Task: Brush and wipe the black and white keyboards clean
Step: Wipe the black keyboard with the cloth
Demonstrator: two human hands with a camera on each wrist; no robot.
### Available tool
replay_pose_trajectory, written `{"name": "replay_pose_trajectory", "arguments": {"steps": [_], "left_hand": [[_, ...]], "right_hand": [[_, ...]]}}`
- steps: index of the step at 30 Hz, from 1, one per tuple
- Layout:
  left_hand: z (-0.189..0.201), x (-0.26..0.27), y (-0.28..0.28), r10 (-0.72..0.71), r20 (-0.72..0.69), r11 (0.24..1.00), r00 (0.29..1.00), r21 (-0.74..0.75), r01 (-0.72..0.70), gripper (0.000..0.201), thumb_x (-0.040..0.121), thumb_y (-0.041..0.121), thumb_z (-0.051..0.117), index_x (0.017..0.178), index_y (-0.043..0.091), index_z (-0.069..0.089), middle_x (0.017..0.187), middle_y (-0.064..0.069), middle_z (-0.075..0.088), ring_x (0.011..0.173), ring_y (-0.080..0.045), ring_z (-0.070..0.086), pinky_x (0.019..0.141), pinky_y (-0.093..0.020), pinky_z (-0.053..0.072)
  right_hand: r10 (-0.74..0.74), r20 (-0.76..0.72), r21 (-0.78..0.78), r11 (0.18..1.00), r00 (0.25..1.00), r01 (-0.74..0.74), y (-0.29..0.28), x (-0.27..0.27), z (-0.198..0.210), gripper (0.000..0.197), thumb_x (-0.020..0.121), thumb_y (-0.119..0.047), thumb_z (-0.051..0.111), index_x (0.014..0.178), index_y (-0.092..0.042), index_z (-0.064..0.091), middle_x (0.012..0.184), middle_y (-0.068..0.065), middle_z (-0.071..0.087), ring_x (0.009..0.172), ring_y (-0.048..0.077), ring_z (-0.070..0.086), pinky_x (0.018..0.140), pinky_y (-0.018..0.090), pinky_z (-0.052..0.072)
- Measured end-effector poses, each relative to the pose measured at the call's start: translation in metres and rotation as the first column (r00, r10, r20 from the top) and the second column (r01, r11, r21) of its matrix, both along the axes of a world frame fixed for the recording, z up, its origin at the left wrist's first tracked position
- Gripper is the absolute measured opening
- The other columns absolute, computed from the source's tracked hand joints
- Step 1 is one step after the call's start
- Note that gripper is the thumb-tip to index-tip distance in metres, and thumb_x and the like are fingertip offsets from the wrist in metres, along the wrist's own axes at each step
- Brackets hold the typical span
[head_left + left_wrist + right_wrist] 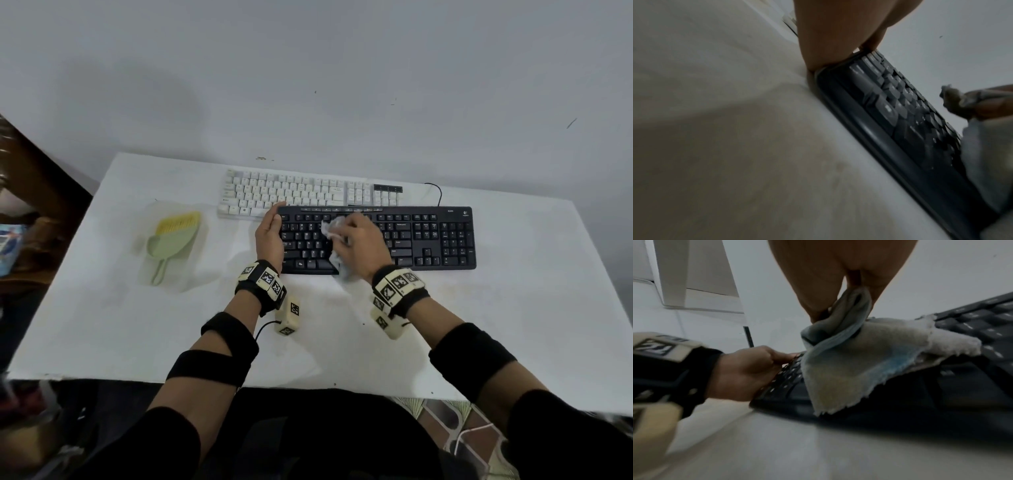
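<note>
The black keyboard (376, 238) lies flat on the worktop (342, 325), long axis running left-right across the person's front, key rows facing up, cable end toward the far right. Right hand (359, 246) sits over the keys left of centre w/ its fingers curled tight round a bunched cloth (334, 233); a loose flap of cloth drapes off the near edge. So the unwiped stretch (arrow keys, number pad) lies to the right of that hand, along the long axis, and I'd judge the next stroke runs rightward along the rows. Left hand (270, 236) is at the keyboard's left short end, palm against the edge, fingers fairly straight, thumb on the top corner, bracing it so it won't slide; it holds nothing. Right hand is nearer the remaining keys. The white keyboard (308, 193) lies just behind, parallel, same left-right axis, touching or nearly touching the black one, can't tell which. Green brush and dustpan (171, 243) rests well to the left.
</note>
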State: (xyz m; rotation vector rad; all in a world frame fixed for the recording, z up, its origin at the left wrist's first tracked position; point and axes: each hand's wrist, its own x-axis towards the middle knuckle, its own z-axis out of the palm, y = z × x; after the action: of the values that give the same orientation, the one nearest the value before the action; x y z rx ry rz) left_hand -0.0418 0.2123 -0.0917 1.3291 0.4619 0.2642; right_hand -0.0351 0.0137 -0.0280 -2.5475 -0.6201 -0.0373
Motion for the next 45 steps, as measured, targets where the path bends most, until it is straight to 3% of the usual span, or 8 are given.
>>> {"name": "replay_pose_trajectory", "arguments": {"steps": [5, 11, 14, 20, 28, 36, 41, 45], "left_hand": [[-0.001, 0.000, 0.001, -0.005, -0.014, 1.000, 1.000, -0.019, 0.005, 0.037, 0.106, 0.010, 0.045, 0.122, 0.033, 0.069, 0.145, -0.001, 0.061, 0.140, -0.014, 0.049, 0.121, -0.036, 0.036], [-0.008, 0.001, 0.003, -0.012, -0.026, 1.000, 1.000, 0.015, 0.012, 0.037, 0.104, 0.014, 0.045, 0.124, 0.031, 0.071, 0.142, 0.000, 0.063, 0.139, -0.018, 0.052, 0.120, -0.044, 0.039], [-0.007, 0.000, 0.003, -0.017, -0.011, 1.000, 1.000, 0.009, 0.017, 0.038, 0.102, 0.017, 0.046, 0.118, 0.038, 0.072, 0.142, 0.000, 0.063, 0.139, -0.019, 0.052, 0.120, -0.046, 0.038], [-0.009, 0.000, 0.006, -0.044, -0.005, 0.999, 0.999, -0.026, 0.044, 0.038, 0.101, 0.017, 0.046, 0.115, 0.038, 0.074, 0.138, -0.001, 0.066, 0.137, -0.021, 0.054, 0.119, -0.049, 0.039], [-0.009, 0.001, 0.007, -0.036, -0.013, 0.999, 0.999, -0.027, 0.036, 0.037, 0.101, 0.018, 0.046, 0.119, 0.033, 0.074, 0.138, 0.000, 0.066, 0.136, -0.020, 0.055, 0.118, -0.049, 0.040], [-0.006, 0.001, 0.006, -0.030, -0.022, 0.999, 0.999, -0.031, 0.030, 0.037, 0.102, 0.015, 0.046, 0.118, 0.034, 0.073, 0.134, -0.004, 0.069, 0.129, -0.026, 0.060, 0.114, -0.052, 0.044], [-0.004, 0.000, 0.007, -0.029, -0.046, 0.999, 0.999, -0.019, 0.028, 0.038, 0.099, 0.020, 0.047, 0.112, 0.043, 0.075, 0.133, -0.002, 0.069, 0.131, -0.026, 0.060, 0.114, -0.053, 0.044], [0.001, -0.002, 0.007, -0.029, -0.031, 0.998, 0.999, -0.048, 0.027, 0.036, 0.104, 0.013, 0.046, 0.119, 0.033, 0.072, 0.133, -0.002, 0.069, 0.129, -0.023, 0.061, 0.114, -0.049, 0.044]], "right_hand": [[-0.064, 0.010, 0.011, 0.998, 0.998, 0.064, 0.017, 0.027, 0.004, 0.024, 0.095, -0.018, 0.067, 0.117, -0.014, 0.074, 0.112, 0.012, 0.060, 0.101, 0.027, 0.054, 0.092, 0.039, 0.052], [0.182, 0.048, -0.112, 0.978, 0.982, -0.176, 0.004, -0.022, -0.018, 0.024, 0.091, -0.018, 0.072, 0.115, -0.013, 0.073, 0.100, 0.008, 0.057, 0.091, 0.024, 0.053, 0.074, 0.040, 0.057], [0.267, 0.071, -0.128, 0.958, 0.961, -0.257, -0.003, -0.022, -0.016, 0.020, 0.089, -0.015, 0.073, 0.109, -0.013, 0.075, 0.097, 0.008, 0.058, 0.087, 0.024, 0.055, 0.070, 0.038, 0.056], [-0.025, 0.017, 0.044, 0.999, 1.000, 0.024, 0.012, 0.017, 0.003, 0.025, 0.095, -0.018, 0.067, 0.117, -0.007, 0.072, 0.107, 0.012, 0.059, 0.098, 0.028, 0.056, 0.089, 0.041, 0.054], [0.259, 0.015, -0.122, 0.959, 0.966, -0.255, 0.004, -0.041, -0.024, 0.025, 0.094, -0.021, 0.068, 0.117, -0.013, 0.072, 0.102, 0.007, 0.057, 0.091, 0.021, 0.052, 0.075, 0.036, 0.055], [0.011, -0.039, -0.038, 0.999, 0.999, -0.013, 0.036, 0.019, 0.006, 0.025, 0.099, -0.019, 0.058, 0.117, -0.008, 0.071, 0.113, 0.018, 0.058, 0.100, 0.031, 0.054, 0.089, 0.040, 0.049], [0.190, 0.034, -0.150, 0.972, 0.981, -0.183, 0.033, -0.013, -0.005, 0.020, 0.096, -0.014, 0.066, 0.112, -0.004, 0.072, 0.096, 0.013, 0.056, 0.089, 0.027, 0.050, 0.073, 0.040, 0.053], [0.371, 0.041, -0.212, 0.911, 0.928, -0.355, 0.016, -0.029, -0.015, 0.021, 0.096, -0.016, 0.062, 0.112, -0.008, 0.073, 0.094, 0.008, 0.055, 0.088, 0.024, 0.052, 0.069, 0.039, 0.055]]}}
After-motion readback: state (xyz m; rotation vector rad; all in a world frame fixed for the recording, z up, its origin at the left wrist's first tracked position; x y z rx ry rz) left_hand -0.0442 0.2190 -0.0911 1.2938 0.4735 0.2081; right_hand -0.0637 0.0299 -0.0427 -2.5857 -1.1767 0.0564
